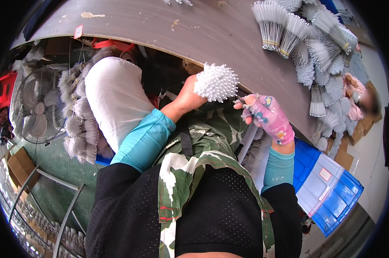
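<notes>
Head view: left hand clamped on white spiky ball, gloved right hand pinching thin stems, blue white-labelled crate beside.

Worktable: grey-brown top with a curved edge, its surface scuffed and chipped, showing pale patches. One small red-and-white tag sits at the table's left edge. A heap of bundled white bristle pieces, some bound with bands, lies on the right part of the table. A few loose white pieces rest at its far edge.
</notes>
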A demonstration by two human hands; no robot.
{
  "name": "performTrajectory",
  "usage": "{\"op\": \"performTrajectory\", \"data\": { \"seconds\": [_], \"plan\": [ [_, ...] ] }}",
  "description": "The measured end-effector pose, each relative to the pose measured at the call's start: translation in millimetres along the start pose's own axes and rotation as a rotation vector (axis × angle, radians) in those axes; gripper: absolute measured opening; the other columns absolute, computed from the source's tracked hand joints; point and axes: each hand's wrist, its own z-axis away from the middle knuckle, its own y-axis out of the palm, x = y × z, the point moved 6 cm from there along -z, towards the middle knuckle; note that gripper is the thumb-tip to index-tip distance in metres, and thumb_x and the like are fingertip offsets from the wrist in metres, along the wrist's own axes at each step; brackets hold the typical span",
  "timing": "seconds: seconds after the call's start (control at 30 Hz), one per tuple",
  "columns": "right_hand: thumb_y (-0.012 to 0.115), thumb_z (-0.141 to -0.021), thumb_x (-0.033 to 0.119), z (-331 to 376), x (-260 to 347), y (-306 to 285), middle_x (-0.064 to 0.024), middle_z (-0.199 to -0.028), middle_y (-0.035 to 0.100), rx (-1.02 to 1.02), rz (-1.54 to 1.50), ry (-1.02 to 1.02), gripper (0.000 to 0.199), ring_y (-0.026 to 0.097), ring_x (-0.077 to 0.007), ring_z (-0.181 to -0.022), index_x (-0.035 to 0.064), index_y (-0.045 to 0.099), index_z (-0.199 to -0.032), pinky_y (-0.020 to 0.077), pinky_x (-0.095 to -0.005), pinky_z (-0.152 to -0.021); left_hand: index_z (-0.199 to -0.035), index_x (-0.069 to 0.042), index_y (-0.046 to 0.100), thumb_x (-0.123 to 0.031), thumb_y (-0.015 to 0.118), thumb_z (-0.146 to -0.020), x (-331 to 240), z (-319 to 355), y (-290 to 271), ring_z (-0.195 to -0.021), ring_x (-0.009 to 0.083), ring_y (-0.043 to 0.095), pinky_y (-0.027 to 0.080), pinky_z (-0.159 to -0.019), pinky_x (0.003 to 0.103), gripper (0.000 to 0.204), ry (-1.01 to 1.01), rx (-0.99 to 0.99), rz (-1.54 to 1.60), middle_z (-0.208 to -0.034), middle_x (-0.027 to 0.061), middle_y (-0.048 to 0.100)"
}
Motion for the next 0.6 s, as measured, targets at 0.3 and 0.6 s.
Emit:
{"op": "performTrajectory", "data": {
  "seconds": [0.3,0.6],
  "plan": [
    [0.052,-0.093,0.03,-5,-5,16,0.0009,-0.064,0.058,0.09,0.033,-0.037,0.033,0.048,-0.0041,-0.054,0.001,0.067,-0.092,0.0365,-0.0199,-0.052,-0.115,-0.002,0.058,-0.009,0.069,-0.078,2,-2,5,-0.099,0.0162,0.061,0.046,-0.087,0.029,0.039,-0.064,-0.004,0.066,-0.108,0.0095,0.064],
    [0.057,-0.091,0.029,-11,0,-10,-0.0022,-0.08,0.062,0.037,-0.123,-0.153,0.033,0.048,-0.0049,-0.058,-0.0004,0.062,-0.104,0.0416,-0.0185,-0.057,-0.117,-0.004,0.057,-0.01,0.069,-0.078,5,-2,5,-0.103,0.0177,0.059,0.046,-0.09,0.03,0.041,-0.016,0.044,0.016,-0.111,0.0088,0.063]
  ]
}}
